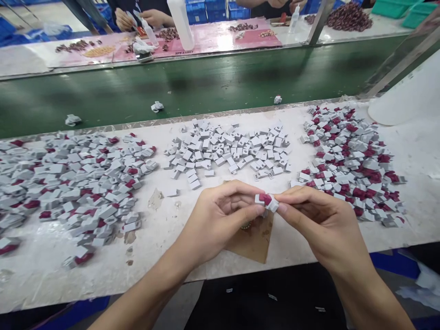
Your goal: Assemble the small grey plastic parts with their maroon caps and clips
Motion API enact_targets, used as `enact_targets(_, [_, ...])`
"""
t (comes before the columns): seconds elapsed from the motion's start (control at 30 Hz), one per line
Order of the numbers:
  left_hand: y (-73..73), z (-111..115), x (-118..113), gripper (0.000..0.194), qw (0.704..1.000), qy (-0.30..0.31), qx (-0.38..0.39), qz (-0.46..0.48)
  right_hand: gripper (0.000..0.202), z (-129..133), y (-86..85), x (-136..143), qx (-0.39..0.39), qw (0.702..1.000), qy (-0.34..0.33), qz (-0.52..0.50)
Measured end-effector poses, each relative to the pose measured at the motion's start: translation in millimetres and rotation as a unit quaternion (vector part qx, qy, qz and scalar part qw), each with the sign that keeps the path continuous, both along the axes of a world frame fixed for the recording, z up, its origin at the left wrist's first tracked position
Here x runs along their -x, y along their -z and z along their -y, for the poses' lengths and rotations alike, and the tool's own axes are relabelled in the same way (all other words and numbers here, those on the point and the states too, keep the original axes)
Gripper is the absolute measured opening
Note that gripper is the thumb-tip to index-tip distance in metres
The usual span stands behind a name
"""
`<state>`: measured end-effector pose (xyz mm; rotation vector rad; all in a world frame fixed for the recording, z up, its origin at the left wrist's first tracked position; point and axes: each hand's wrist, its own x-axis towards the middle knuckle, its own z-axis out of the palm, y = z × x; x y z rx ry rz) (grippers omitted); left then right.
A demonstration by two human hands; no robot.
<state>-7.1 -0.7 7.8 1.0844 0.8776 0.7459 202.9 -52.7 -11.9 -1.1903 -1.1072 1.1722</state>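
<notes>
White scuffed surface (182, 215): carries three heaps; bare patches between them.
Left heap (92, 178): small pale-grey and maroon blocky pieces, spread wide, well apart from the hands.
Middle heap (220, 149): plain pale-grey blocky pieces, just beyond the hands.
Right heap (347, 169): pale-grey and maroon pieces, near edge partly hidden by the right hand.
Right edge: large white rounded object (407, 94) beside that heap.
Green smooth strip (223, 75): runs behind the heaps; three small pale pieces spaced along it.
Far side: pink mat (213, 39) with a white plastic bottle (182, 23); co-workers' hands (156, 17) at work there.
Brown flat sheet (254, 243): below the hands, partly covered by the left.
Held piece (270, 200): pale grey with maroon, between both hands, above the surface.
Left hand (220, 224): narrow thumb-and-forefinger pinch on the piece's left end; other fingers curled.
Right hand (323, 220): matching narrow pinch at its right end; forearms converge from below.
</notes>
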Motion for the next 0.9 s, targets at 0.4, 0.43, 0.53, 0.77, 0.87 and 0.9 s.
enact_targets(0.4, [-21.1,-108,-4,0.009,0.933,0.018,-0.254,-0.255,0.020,-124,-31.6,-30,-0.010,0.950,-0.049,0.309])
enact_targets(0.43, [-19.9,-131,-7,0.010,0.913,-0.016,-0.275,-0.300,0.028,-150,-29.3,-31,-0.019,0.929,-0.004,0.370])
enact_targets(0.53, [-12.8,-199,-17,0.011,0.868,-0.124,-0.253,-0.409,0.049,-228,-17.3,-31,-0.026,0.886,0.062,0.459])
enact_targets(0.77, [6.9,-292,-38,0.018,0.839,-0.134,-0.193,-0.492,0.027,-323,2.8,-23,-0.018,0.891,0.023,0.452])
enact_targets(0.87, [5.2,-286,-36,0.029,0.822,-0.108,-0.211,-0.519,0.014,-316,-1.4,-26,-0.020,0.919,0.032,0.393])
enact_targets(0.9, [3.0,-279,-33,0.035,0.816,-0.097,-0.226,-0.524,0.012,-308,-3.5,-29,-0.020,0.930,0.038,0.365])
